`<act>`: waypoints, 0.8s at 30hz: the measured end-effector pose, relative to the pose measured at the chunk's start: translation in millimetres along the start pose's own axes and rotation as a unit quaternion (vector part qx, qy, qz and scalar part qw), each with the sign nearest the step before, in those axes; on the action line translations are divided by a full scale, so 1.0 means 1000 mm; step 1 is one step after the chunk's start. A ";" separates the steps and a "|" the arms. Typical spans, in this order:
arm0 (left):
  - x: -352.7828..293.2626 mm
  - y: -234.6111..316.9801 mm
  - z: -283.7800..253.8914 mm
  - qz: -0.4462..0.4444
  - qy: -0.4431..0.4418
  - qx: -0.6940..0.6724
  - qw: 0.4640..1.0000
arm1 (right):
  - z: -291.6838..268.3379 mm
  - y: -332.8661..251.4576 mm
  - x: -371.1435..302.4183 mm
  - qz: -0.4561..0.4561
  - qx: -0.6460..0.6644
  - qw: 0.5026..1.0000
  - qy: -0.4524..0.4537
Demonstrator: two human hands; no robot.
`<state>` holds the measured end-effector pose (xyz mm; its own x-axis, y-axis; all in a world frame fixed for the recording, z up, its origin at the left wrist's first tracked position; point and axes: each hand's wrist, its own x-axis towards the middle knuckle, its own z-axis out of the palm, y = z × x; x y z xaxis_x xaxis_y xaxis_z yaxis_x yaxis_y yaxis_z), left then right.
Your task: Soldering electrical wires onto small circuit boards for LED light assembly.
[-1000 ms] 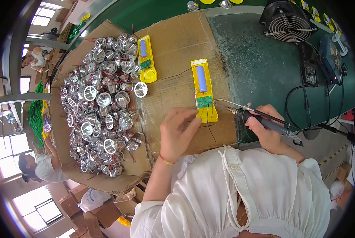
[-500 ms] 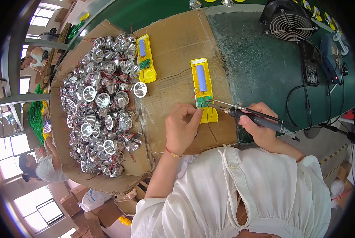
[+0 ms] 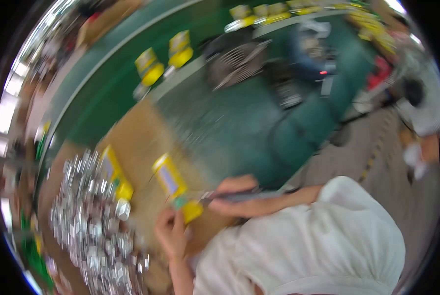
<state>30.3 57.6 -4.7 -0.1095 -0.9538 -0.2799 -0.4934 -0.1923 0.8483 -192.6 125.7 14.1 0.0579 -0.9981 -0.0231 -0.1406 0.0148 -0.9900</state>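
The whole view is smeared by motion. My right hand (image 3: 234,197) is closed around a dark soldering iron (image 3: 267,194), whose tip points left toward the small green circuit board (image 3: 179,202). That board sits in the yellow plastic casing (image 3: 193,211), below a lilac cylindrical battery (image 3: 169,178). My left hand (image 3: 172,235) is at the casing's near end beside the board, thumb and fingers pinched together. What they pinch, if anything, is too blurred to make out. Cardboard (image 3: 143,147) lies under the casing.
At left, a carton holds many shiny reflector cups (image 3: 89,221). Another yellow casing (image 3: 115,174) lies beside them. Beyond are a fan (image 3: 237,61), a blue soldering station (image 3: 308,49) and yellow casings (image 3: 180,49) on a green belt. A person (image 3: 422,98) is at far right.
The view has swung right, so the bench sits lower and further left, and a person shows at the right. Both hands stay by the casing, the iron still in my right hand.
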 end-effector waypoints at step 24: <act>0.058 0.045 0.004 0.092 -0.008 0.231 0.969 | -0.037 0.024 -0.002 -0.047 0.019 0.968 0.247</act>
<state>-1.9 -5.1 15.6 -0.2441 -0.9576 -0.1533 -0.7968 0.1079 0.5945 -232.7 126.1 -4.1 -0.4114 -0.9026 0.1268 -0.1208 -0.0838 -0.9891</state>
